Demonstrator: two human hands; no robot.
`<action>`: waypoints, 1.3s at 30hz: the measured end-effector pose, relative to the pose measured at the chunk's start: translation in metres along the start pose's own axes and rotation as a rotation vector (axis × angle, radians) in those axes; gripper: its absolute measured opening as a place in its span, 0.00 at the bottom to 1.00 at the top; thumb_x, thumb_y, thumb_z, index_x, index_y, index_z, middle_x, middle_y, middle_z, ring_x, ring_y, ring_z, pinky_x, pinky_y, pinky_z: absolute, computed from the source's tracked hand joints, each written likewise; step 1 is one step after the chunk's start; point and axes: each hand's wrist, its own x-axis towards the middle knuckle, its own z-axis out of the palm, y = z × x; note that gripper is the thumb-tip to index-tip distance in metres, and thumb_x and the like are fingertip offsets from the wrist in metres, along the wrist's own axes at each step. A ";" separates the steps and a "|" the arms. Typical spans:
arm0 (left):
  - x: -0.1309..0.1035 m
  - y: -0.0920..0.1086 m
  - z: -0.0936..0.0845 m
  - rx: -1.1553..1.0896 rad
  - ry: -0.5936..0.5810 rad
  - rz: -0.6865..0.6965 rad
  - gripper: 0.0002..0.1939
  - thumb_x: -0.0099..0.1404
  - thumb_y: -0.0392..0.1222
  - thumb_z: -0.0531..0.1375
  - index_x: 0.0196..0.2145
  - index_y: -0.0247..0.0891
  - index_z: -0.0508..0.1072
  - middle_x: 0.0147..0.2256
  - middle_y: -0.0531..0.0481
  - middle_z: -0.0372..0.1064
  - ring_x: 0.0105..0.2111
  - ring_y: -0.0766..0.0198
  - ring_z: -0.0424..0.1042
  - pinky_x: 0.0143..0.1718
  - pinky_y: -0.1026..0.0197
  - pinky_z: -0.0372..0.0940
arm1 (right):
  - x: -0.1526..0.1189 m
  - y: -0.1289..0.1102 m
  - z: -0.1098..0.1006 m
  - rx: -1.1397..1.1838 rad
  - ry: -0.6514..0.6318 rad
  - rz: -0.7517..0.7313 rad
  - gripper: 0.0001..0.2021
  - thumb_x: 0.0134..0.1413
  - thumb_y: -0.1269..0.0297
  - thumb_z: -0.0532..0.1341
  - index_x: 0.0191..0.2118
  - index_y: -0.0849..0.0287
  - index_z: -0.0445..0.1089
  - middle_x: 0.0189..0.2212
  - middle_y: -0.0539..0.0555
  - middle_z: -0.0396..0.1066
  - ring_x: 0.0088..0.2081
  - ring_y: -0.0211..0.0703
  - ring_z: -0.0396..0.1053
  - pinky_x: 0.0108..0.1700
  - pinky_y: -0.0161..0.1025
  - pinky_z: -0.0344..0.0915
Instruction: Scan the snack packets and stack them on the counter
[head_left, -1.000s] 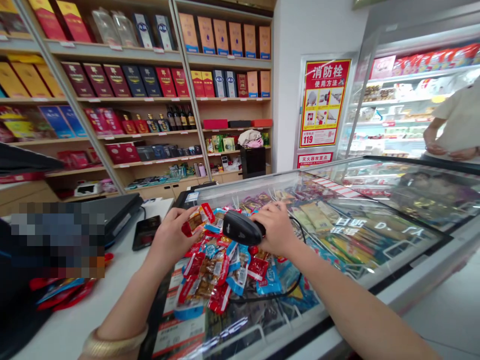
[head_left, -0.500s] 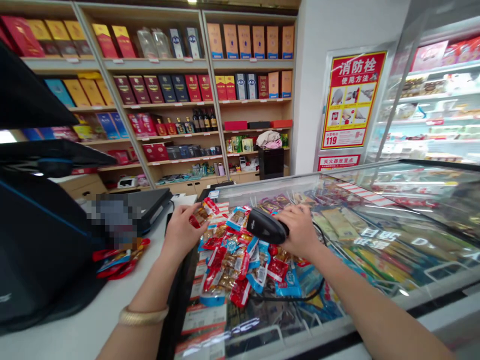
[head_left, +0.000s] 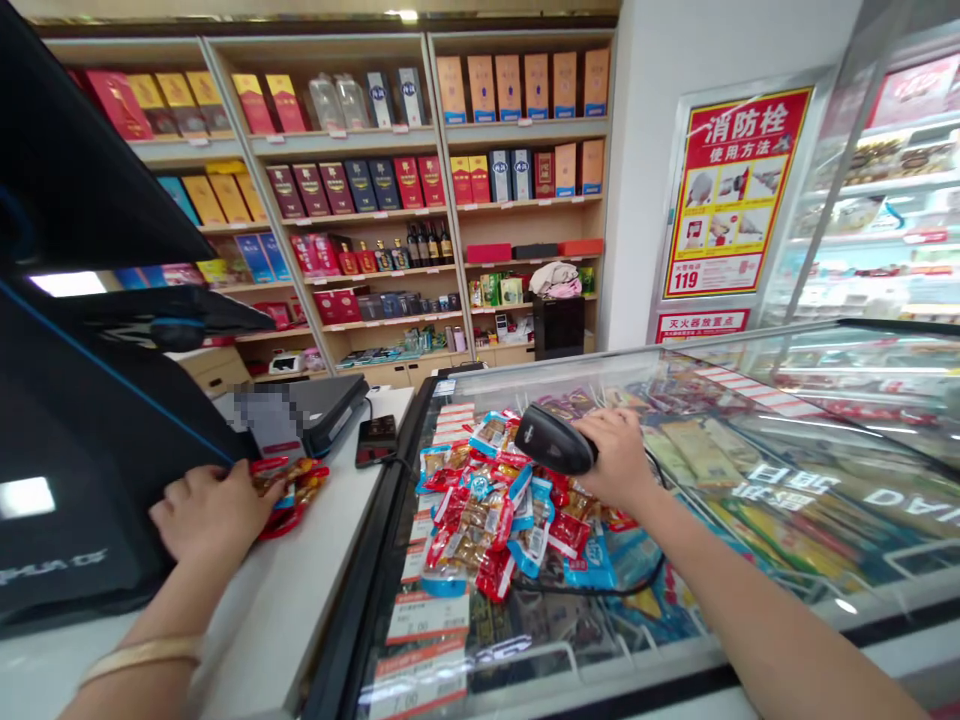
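Observation:
At the left, my left hand (head_left: pixel 217 508) is over the white counter, thumb and forefinger closed on a red snack packet (head_left: pixel 262 480). Its fingers partly hide that packet. Other red snack packets (head_left: pixel 304 488) lie right beside it. My right hand (head_left: pixel 616 455) grips a black barcode scanner (head_left: pixel 555 440) by its handle, the head pointing left. Under and in front of the scanner, a heap of small red and blue snack packets (head_left: pixel 476 520) lies on the glass top of a chest freezer (head_left: pixel 540 690). The scanner's black cable (head_left: pixel 622 592) loops around the heap's right side.
A black checkout terminal (head_left: pixel 82 480) stands at the left. Behind the counter (head_left: pixel 300 620) edge lie a phone (head_left: pixel 376 441) and a flat black device (head_left: pixel 337 410). Price labels (head_left: pixel 427 620) line the freezer's left side. Shelves (head_left: pixel 360 142) of boxed goods stand at the back.
My left hand has moved left and down from above the heap to the packets on the counter, carrying a packet. The phone has come into sight. My right hand still holds the scanner.

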 end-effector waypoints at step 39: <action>-0.033 0.255 -0.007 -1.764 -0.484 -0.387 0.30 0.39 0.60 0.73 0.24 0.37 0.62 0.24 0.55 0.67 0.25 0.69 0.67 0.28 0.64 0.67 | 0.004 -0.005 0.005 0.083 -0.162 0.104 0.13 0.41 0.56 0.68 0.35 0.56 0.75 0.33 0.51 0.75 0.42 0.44 0.67 0.49 0.43 0.48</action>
